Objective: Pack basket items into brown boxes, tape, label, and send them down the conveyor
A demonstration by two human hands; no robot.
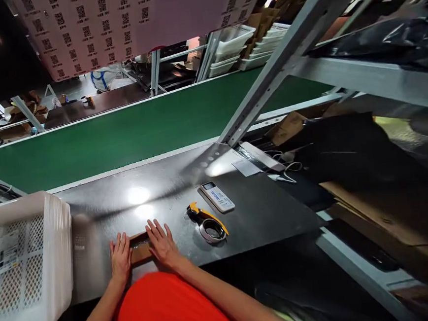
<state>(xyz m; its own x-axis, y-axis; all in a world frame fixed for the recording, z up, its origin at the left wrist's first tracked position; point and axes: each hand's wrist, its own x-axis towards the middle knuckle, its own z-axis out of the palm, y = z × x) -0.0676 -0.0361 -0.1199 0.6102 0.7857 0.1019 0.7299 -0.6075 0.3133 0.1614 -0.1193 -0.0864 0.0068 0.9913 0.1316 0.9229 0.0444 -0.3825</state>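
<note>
A small brown cardboard box (141, 254) lies on the metal worktable near its front edge, between my two hands. My left hand (121, 257) rests against the box's left end, fingers stretched out. Over the right end lies my right hand (163, 244), its fingers spread and flat. Both palms touch the box and hide its ends; something shiny shows along its top. To the right is a yellow and black tape dispenser (203, 216) with a roll of tape (212, 231). Just beyond it lies a white phone-like device (217, 197).
Stacked white plastic baskets (59, 242) stand at the left of the metal worktable (263, 221). Behind runs a green conveyor belt (123, 138). A slanted metal post (266, 72) rises at the right, and a sheet of printed codes (115, 30) hangs overhead.
</note>
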